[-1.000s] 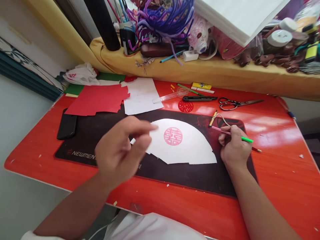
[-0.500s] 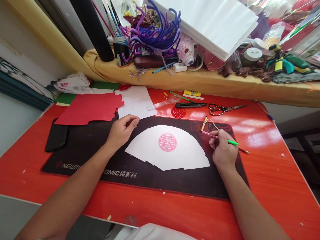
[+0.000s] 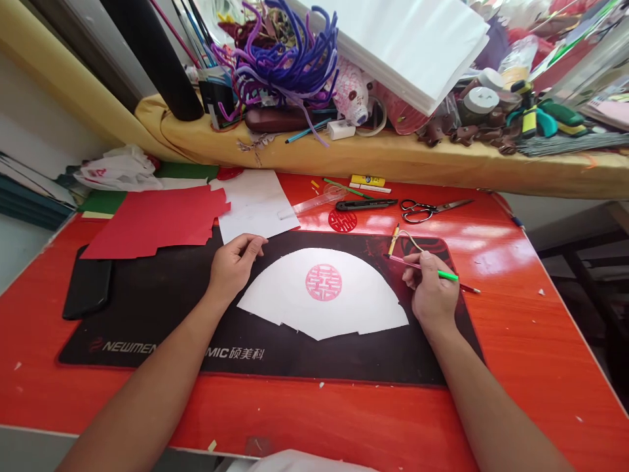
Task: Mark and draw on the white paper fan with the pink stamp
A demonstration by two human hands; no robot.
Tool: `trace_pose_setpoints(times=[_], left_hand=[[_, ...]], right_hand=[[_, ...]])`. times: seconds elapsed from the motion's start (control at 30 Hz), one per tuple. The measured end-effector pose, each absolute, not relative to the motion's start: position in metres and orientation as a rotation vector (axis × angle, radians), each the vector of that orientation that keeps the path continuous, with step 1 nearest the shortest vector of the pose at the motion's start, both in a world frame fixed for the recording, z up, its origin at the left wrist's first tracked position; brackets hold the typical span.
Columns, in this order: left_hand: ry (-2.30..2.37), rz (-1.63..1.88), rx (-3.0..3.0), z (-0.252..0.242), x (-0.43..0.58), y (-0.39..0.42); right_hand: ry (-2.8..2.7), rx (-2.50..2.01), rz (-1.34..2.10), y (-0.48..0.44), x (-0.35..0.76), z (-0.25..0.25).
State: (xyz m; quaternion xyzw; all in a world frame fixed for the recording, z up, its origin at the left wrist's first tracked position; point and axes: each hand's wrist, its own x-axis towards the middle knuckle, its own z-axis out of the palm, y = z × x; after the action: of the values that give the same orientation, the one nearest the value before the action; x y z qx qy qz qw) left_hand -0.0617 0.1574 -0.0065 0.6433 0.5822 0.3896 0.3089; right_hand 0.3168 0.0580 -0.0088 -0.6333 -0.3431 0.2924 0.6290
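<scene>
A white fan-shaped paper (image 3: 275, 298) lies on the black desk mat (image 3: 162, 288), with a round pink lattice-like design (image 3: 323, 282) drawn near its upper middle. My left hand (image 3: 236, 265) rests just off the paper's upper left edge, thumb and fingers pressed together. I cannot make out anything between them. To the right of the paper, my right hand (image 3: 433, 292) grips a slim pen (image 3: 446, 275) with a pink barrel and a bright green end, its tip pointing left. A short yellow stick (image 3: 394, 240) with a pale string lies beyond that tip. A dark red pencil (image 3: 470, 288) sticks out beside the hand.
Behind the mat lie a red openwork cutout (image 3: 343, 221), a black utility knife (image 3: 366, 204), scissors (image 3: 435, 209), a glue stick (image 3: 367, 180) and a clear ruler (image 3: 312, 203). Red card (image 3: 157, 223) and a white sheet (image 3: 253, 203) sit at left. A cluttered shelf (image 3: 304, 157) borders the back.
My view has shifted slightly, so most of the desk appears further left. Both hands keep nearly the same places beside the fan-shaped paper, and the pen is still in my right hand.
</scene>
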Motion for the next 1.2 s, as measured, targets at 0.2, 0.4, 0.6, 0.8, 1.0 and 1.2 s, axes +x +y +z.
trace_pose_setpoints(times=[0.2, 0.4, 0.6, 0.8, 1.0, 1.2], left_hand=[[1.540, 1.003, 1.717, -0.0082, -0.0609, 0.1568], [1.540, 1.003, 1.736, -0.0082, -0.0589, 0.1572], [1.542, 0.999, 1.736, -0.0073, -0.0572, 0.1578], [1.533, 0.980, 1.758, -0.0055, -0.0563, 0.1575], [1.538, 0.968, 1.763, -0.0037, -0.0556, 0.1575], [1.544, 0.964, 1.749, -0.0042, -0.0557, 0.1575]], right_hand=[[-0.794, -1.454, 0.673, 0.0591, 0.3162, -0.0077], [-0.775, -1.460, 0.677, 0.0591, 0.3157, -0.0066], [-0.768, -1.445, 0.687, 0.0595, 0.3158, -0.0072], [-0.793, -1.438, 0.692, 0.0584, 0.3166, -0.0078], [-0.786, -1.432, 0.689, 0.0593, 0.3162, -0.0077], [-0.772, -1.428, 0.690, 0.0601, 0.3157, -0.0063]])
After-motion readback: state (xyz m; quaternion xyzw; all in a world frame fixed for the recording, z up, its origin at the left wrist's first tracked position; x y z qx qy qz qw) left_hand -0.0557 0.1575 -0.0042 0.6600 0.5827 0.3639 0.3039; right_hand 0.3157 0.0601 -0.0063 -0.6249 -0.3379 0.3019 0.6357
